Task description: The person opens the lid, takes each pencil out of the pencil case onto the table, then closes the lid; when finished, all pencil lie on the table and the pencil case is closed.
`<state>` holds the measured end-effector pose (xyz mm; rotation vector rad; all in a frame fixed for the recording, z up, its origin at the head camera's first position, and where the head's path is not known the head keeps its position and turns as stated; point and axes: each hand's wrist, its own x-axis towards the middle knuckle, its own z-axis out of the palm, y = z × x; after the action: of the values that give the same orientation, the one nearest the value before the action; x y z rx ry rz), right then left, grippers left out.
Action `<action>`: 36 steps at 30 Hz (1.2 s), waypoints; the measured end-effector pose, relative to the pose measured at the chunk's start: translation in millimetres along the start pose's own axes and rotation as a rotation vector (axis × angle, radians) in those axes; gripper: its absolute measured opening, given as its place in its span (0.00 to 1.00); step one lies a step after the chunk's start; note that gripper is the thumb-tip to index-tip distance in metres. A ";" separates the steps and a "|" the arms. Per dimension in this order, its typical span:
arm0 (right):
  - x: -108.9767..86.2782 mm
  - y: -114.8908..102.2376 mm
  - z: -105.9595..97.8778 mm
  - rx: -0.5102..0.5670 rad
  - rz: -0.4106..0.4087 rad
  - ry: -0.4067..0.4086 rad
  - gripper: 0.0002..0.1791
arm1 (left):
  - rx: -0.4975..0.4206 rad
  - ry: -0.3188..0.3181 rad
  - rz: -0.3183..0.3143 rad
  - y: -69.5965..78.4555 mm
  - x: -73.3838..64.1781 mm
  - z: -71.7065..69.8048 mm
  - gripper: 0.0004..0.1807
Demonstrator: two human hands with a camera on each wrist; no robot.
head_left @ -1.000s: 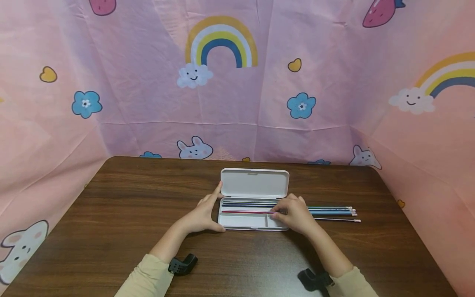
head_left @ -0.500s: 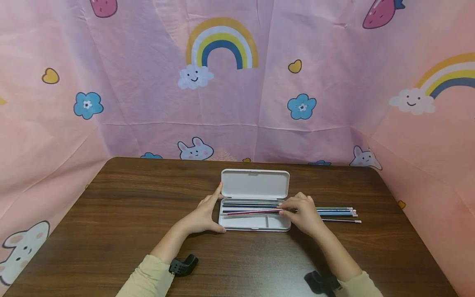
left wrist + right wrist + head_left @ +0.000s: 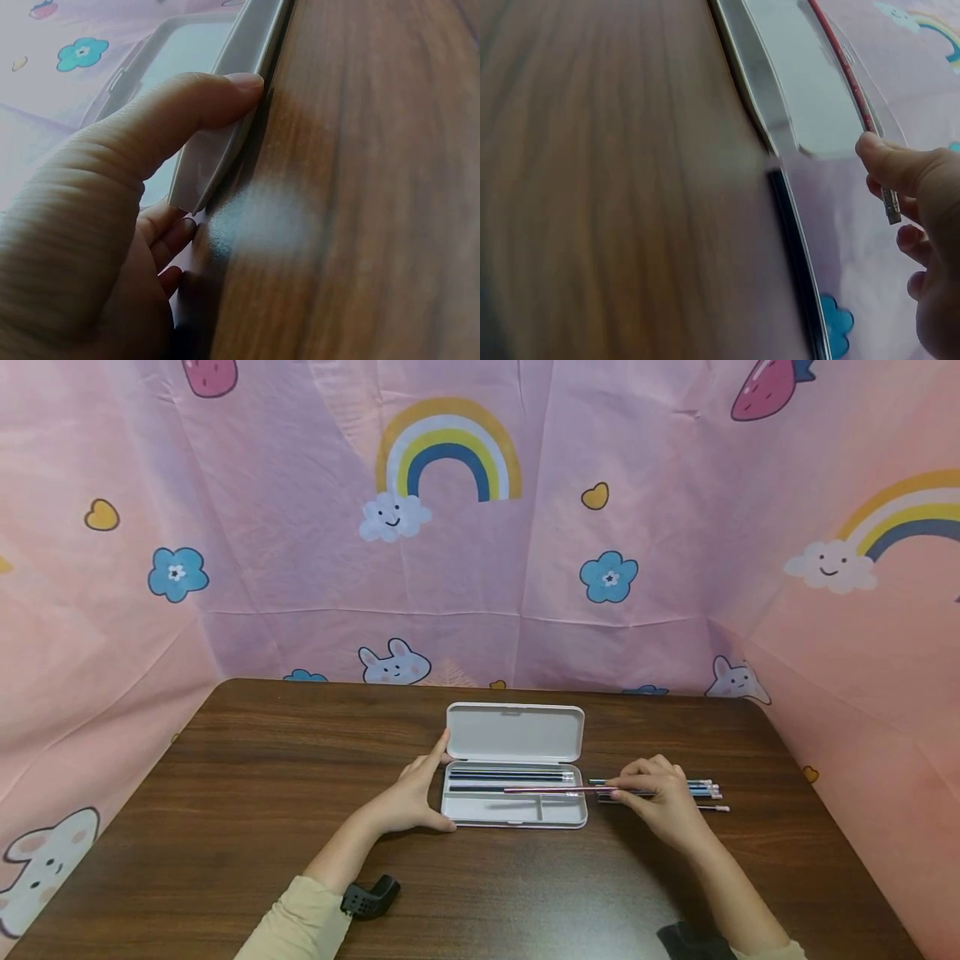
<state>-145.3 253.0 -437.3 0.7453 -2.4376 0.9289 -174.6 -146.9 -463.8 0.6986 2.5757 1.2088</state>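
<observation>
Right hand [image 3: 663,802]: fingers pinching the red pencil [image 3: 555,790] close to its eraser end; right wrist view shows the metal end poking out just past the fingertips. Shaft runs left from those fingers, raised over the pencil case [image 3: 480,812], shadow on the tray floor.

Left hand [image 3: 408,793]: fingers spread and fairly straight, braced on the case's left end, thumb on the front wall, index up at the edge of the lid [image 3: 514,732]. Lid is swung back, beyond the left thumb.

Case contents, between the two hands: dark pencils [image 3: 510,776] lengthwise, most in the far part, one set apart on their near side. Short divider [image 3: 541,808] marks off a small compartment at the end nearer the right fingers.

Loose pencils [image 3: 703,792] on the tabletop [image 3: 480,893], around and right of the right fingers, eraser ends pointing away from the case. Can't tell whether the fingers touch them.
</observation>
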 end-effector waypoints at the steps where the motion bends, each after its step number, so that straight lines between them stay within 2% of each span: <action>1: -2.3 1.3 -3.3 0.000 -0.002 0.001 0.13 | -0.005 0.001 0.002 0.4 -0.3 -0.1 0.76; 8: -21.4 15.4 -24.3 0.031 0.011 -0.001 0.14 | -0.018 0.008 0.015 2.0 -1.7 0.1 0.76; 21: -53.4 46.4 -62.8 0.038 0.049 -0.016 0.18 | -0.013 -0.005 -0.013 1.1 -0.9 -0.1 0.76; 36: -69.0 68.6 -74.2 -0.044 0.046 -0.014 0.16 | -0.007 0.000 -0.020 1.7 -0.8 0.7 0.77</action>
<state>-120.2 371.2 -457.0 0.6849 -2.4886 0.8867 -173.0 -146.0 -462.9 0.6695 2.5709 1.2110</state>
